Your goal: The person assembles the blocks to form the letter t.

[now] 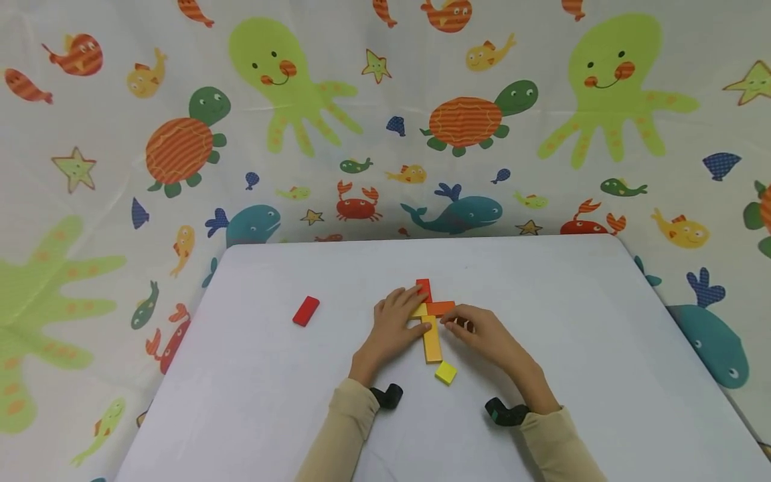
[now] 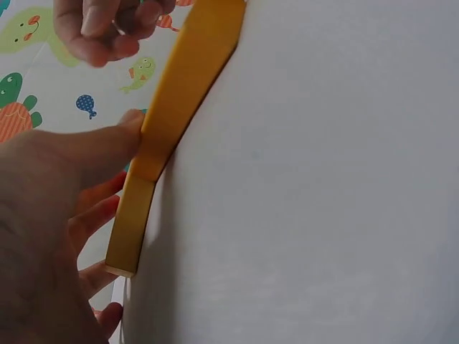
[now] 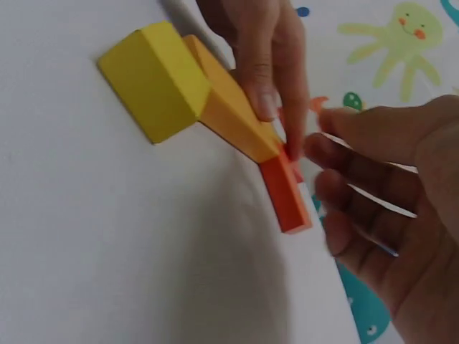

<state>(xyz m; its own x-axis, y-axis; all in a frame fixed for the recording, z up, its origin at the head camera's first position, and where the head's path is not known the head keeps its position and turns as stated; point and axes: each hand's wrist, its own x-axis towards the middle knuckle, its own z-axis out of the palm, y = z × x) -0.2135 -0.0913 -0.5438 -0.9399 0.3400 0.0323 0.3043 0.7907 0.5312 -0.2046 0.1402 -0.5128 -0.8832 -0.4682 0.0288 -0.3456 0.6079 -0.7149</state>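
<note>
Several coloured blocks lie joined in a cross shape on the white table: a red block [image 1: 424, 289] at the far end, an orange block [image 1: 442, 308] to the right, a light yellow block [image 1: 419, 311] to the left and a long amber block [image 1: 432, 343] nearest me. My left hand [image 1: 393, 325] rests over the left side, its fingertips on the red block and its thumb against the amber one. Just right of the orange block hovers my right hand [image 1: 489, 338], fingers loosely bent around nothing. Beside the amber block's near end is a bright yellow block [image 3: 150, 82].
Another red block [image 1: 306, 311] lies apart on the left of the table [image 1: 253, 388]. A cloth printed with sea animals [image 1: 325, 167] hangs behind the table's far edge. Each wrist wears a small black camera [image 1: 507, 412].
</note>
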